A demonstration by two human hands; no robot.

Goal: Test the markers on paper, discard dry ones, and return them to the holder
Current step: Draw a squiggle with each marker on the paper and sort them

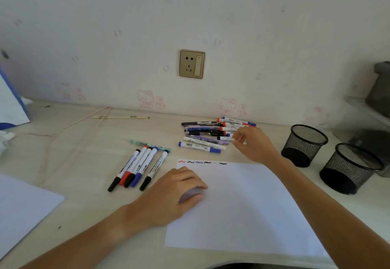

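A white sheet of paper (pixel 242 209) lies in front of me with several short red, black and blue test squiggles (pixel 202 162) along its top edge. My left hand (pixel 175 192) rests flat on the paper's left edge. My right hand (pixel 251 144) reaches into a loose pile of markers and pens (pixel 206 133) behind the paper, fingertips pinched on the end of one marker (pixel 226 138) in the pile. A row of several capped markers (pixel 137 167) lies left of the paper. Two black mesh holders (pixel 304 144) (pixel 348 167) stand at the right.
A pink cable (pixel 69 129) and a pale pen (pixel 120 117) lie at the back left near the wall. Another white sheet (pixel 23 207) sits at the left edge, a blue-and-white bag (pixel 10 104) behind it. A wall socket (pixel 192 64) is above the desk; grey objects at the far right.
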